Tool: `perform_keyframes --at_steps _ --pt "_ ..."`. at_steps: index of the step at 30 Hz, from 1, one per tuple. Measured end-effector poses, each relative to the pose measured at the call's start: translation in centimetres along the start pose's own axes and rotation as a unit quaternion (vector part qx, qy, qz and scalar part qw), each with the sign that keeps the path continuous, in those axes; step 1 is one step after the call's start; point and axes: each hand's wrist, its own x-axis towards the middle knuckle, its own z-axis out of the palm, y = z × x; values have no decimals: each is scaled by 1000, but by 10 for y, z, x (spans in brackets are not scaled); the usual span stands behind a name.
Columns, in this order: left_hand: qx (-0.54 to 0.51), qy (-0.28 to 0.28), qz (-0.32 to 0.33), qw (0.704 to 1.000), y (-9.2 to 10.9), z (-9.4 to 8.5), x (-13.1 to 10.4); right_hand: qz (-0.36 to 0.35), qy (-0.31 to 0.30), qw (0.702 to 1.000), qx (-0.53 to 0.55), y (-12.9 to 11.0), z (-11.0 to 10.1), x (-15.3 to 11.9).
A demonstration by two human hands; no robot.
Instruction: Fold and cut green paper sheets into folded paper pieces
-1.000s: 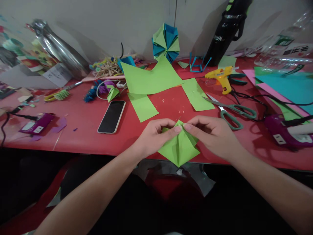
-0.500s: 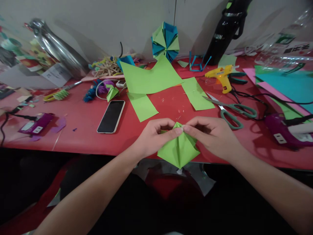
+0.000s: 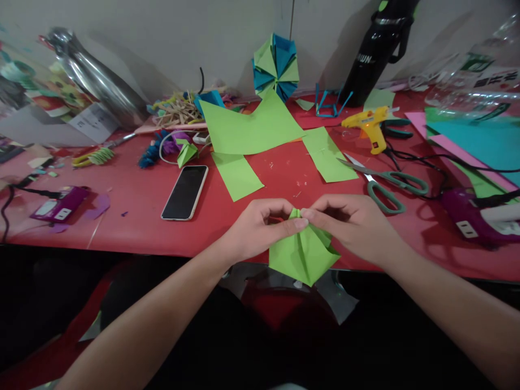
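Observation:
A folded piece of green paper (image 3: 303, 257) is held at the table's front edge, its pleated top pinched between both thumbs and fingers. My left hand (image 3: 266, 225) closes on the top from the left, and my right hand (image 3: 347, 222) from the right, the thumb tips almost touching. The paper's wider lower part fans out below the thumbs, with a crease down its middle. Some fingertips are hidden behind the paper. Beyond the hands lie a large green sheet (image 3: 252, 130) and two smaller green pieces, one on the left (image 3: 238, 176) and one on the right (image 3: 329, 157).
Scissors (image 3: 385, 181) lie right of my right hand, behind them a yellow glue gun (image 3: 371, 127). A phone (image 3: 186, 192) rests to the left. A blue-and-green paper wheel (image 3: 276, 67) leans on the wall. Purple power strips (image 3: 60, 205) and a black bottle (image 3: 376, 57) stand around.
The lower part of the folded paper has swung slightly to the right and down, and its right edge has lifted. Both hands keep their pinch at the top.

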Motion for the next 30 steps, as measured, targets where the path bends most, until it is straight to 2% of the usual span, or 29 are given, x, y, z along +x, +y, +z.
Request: perform_keyframes --at_steps 8,22,26,30 --pt "-11 2 -8 1000 5 1 0 -1 1 1000 -4 -2 -1 0" --pt "-10 6 15 1000 4 2 -2 -12 -5 1000 -13 -3 -1 -2" --pt "51 54 37 997 3 2 -4 16 6 999 31 0 -2 0" --pt "92 153 77 981 0 2 -3 64 26 983 173 10 -1 1"
